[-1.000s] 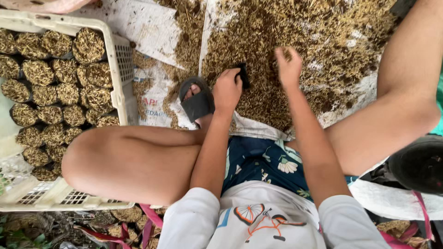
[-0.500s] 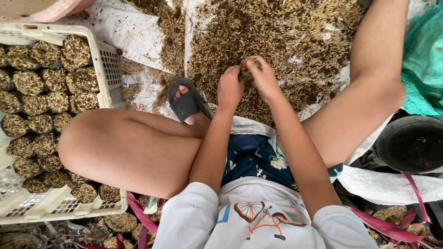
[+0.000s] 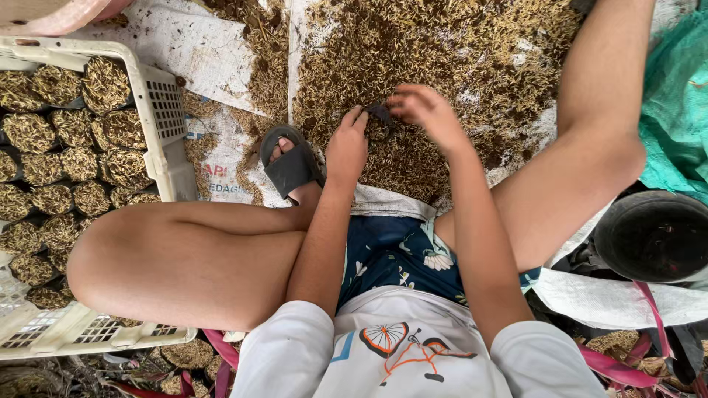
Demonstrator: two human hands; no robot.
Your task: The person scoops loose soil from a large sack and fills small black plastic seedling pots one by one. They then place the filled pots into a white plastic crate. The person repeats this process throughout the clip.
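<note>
**Both hands meet on a small dark pouch over the husk pile**

We see the left hand (image 3: 346, 147) and the right hand (image 3: 424, 110) close together above the heap of brown husk mix (image 3: 442, 51), which is spread on white sacking (image 3: 184, 44) on the ground. Between them sits a small dark pouch (image 3: 380, 112); the fingertips of both hands are pinched on it, the left grip from the near-left side, the right grip curled over it from the right. Left of the hands lies a foot in a grey sandal (image 3: 291, 166). Further left stands a white plastic crate (image 3: 166, 110), packed with round filled pouches (image 3: 103, 85) in rows.
</note>
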